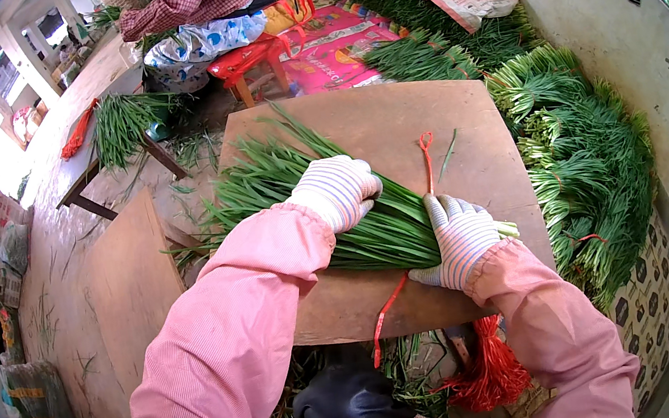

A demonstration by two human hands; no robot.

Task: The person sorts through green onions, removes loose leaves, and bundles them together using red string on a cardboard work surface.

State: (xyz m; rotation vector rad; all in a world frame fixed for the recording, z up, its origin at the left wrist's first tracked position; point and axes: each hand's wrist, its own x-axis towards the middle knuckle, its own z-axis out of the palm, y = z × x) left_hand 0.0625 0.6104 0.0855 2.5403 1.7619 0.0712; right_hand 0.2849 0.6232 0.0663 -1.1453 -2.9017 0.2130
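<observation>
A thick bunch of green garlic chives (382, 241) lies across the brown wooden board (384, 305), with leaf tips fanned to the left and pale stem ends to the right. My left hand (336, 191), in a striped white glove, is closed on the upper side of the bunch near its middle. Wrapped over the stem end is my right hand (462, 237), gloved alike. A red string (428, 156) passes beneath the bunch beside my right hand. Its looped end lies beyond the chives, and its other end hangs over the board's near edge.
Several piled chive bundles (583, 163) line the wall at right. A hank of red strings (493, 371) hangs below the board. At far left, more chives (123, 128) lie on a low table. Another person's checked sleeve (191, 1) shows beyond a red stool (247, 59).
</observation>
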